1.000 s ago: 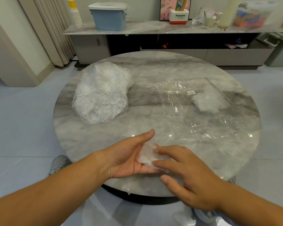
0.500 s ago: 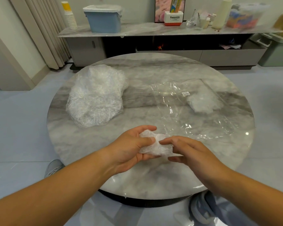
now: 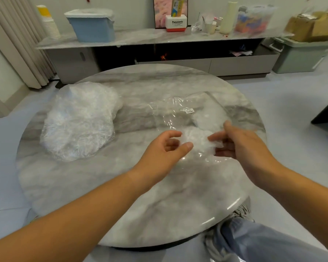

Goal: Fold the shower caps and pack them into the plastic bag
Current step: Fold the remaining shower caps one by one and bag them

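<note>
Table (image 3: 159,205), round and marbled, carries the shower-cap pile (image 3: 78,121) at ten o'clock and the clear plastic bag (image 3: 178,118) at two o'clock. Above the bag's near edge, your left hand (image 3: 159,150) and right hand (image 3: 240,142) pinch one folded shower cap (image 3: 197,138) between them.

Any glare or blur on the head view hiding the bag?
Head view: slightly blurred throughout; the clear plastic bag shows mainly by glints against the marble table; glare streak on the table's near right rim; wide-angle bowing at the edges.
</note>
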The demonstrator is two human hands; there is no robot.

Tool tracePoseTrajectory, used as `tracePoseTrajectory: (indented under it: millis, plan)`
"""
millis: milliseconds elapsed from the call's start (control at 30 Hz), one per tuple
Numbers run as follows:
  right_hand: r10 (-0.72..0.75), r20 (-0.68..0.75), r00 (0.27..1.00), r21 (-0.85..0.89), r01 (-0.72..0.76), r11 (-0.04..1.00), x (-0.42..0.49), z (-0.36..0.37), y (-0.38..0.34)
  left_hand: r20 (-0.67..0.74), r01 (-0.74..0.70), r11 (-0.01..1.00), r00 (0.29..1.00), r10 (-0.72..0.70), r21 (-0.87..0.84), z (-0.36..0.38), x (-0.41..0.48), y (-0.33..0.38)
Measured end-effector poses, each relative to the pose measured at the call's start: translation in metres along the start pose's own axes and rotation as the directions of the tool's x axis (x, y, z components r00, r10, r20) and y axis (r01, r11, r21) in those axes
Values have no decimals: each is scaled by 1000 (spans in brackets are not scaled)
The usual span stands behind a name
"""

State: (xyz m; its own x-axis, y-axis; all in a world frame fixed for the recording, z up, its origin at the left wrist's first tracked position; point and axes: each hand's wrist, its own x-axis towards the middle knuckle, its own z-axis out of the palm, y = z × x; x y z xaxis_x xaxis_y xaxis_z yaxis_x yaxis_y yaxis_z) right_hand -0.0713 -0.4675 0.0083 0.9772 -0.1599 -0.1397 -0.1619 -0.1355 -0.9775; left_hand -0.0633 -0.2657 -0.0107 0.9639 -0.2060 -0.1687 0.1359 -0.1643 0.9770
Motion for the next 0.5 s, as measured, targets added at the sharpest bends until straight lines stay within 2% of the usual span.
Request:
tracePoseTrajectory:
  millis: [67,133,167,200,333,500]
  plan:
    - [7,-77,997,-5,-7,1000,11,-21,3,-8,-140,935,989,151,326,7,5,-7]
    - [16,-101,995,-60,-22,998,19,-38,12,9,-255,764,951,310,593,14,10,-13]
    - [18,-95,995,-95,-27,995,21,-44,19,40,-286,685,935,352,671,18,12,-15]
    - [20,-80,997,-129,-30,991,22,-49,26,88,-300,635,935,344,712,21,14,-15]
    - [22,-9,1000,-303,-24,953,19,-56,44,270,-300,574,953,140,762,23,17,-22]
    - [35,62,997,-410,-7,912,15,-56,51,362,-345,375,932,25,860,25,15,-30]
